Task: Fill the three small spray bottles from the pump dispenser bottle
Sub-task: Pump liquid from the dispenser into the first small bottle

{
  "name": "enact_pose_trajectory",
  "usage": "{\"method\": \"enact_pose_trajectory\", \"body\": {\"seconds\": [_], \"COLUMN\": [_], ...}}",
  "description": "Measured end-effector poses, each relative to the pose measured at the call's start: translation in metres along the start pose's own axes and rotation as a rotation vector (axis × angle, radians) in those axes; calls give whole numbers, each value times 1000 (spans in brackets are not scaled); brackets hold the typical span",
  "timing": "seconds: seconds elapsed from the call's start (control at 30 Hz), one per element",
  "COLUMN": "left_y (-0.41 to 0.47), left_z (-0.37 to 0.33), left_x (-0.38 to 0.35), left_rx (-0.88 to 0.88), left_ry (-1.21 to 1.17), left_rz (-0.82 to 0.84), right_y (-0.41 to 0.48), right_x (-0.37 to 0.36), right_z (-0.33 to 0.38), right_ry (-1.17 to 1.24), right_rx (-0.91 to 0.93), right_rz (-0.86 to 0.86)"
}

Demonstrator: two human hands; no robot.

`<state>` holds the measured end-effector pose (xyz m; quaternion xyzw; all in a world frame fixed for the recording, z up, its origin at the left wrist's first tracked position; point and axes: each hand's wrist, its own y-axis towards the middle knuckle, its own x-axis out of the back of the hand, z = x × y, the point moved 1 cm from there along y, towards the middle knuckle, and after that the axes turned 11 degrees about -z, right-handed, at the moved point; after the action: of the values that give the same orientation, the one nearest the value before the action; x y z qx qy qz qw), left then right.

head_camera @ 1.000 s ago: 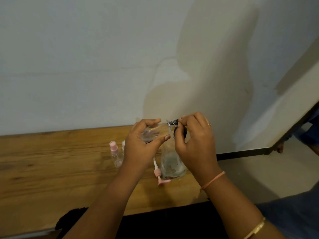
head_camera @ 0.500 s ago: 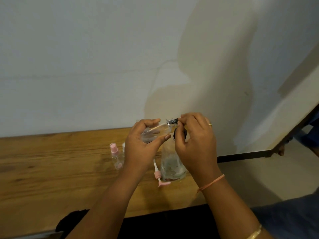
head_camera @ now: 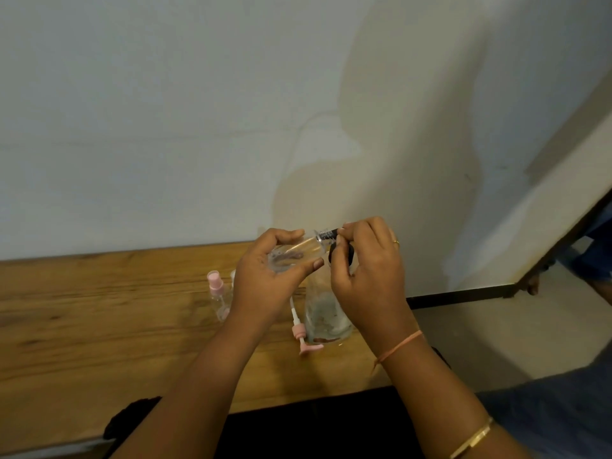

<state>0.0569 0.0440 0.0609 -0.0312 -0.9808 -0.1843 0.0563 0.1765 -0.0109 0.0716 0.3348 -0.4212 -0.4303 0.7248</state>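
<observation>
Spray bottle (head_camera: 291,255) at mid-frame, gripped tilted in the left hand (head_camera: 265,286) while the right hand (head_camera: 371,276) pinches its dark top, may spill onto the table (head_camera: 99,326) if twisted carelessly.

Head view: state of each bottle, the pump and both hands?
small clear bottle: tilted near horizontal, held by left hand
right hand: pinches dark piece at its neck
pump dispenser bottle: upright, pump removed
pink pump: lying on table
pink-capped spray bottle: upright, capped
</observation>
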Motion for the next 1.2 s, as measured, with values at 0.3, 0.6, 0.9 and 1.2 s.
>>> {"method": "enact_pose_trajectory", "body": {"seconds": [0.3, 0.6, 0.9, 1.2], "left_y": [-1, -1, -4, -5], "left_z": [-1, 5, -1, -4], "left_x": [-2, -2, -2, -3], "left_rx": [-20, 28, -14, -31], "left_ry": [-38, -36, -37, -32], "left_rz": [-2, 28, 15, 5], "right_y": [9, -2, 0, 8], "right_x": [4, -1, 3, 3], "right_z": [-1, -4, 2, 2], "right_ry": [26, 13, 27, 73], "right_rx": [-17, -11, -32, -82], "right_rz": [-23, 30, -3, -7]}}
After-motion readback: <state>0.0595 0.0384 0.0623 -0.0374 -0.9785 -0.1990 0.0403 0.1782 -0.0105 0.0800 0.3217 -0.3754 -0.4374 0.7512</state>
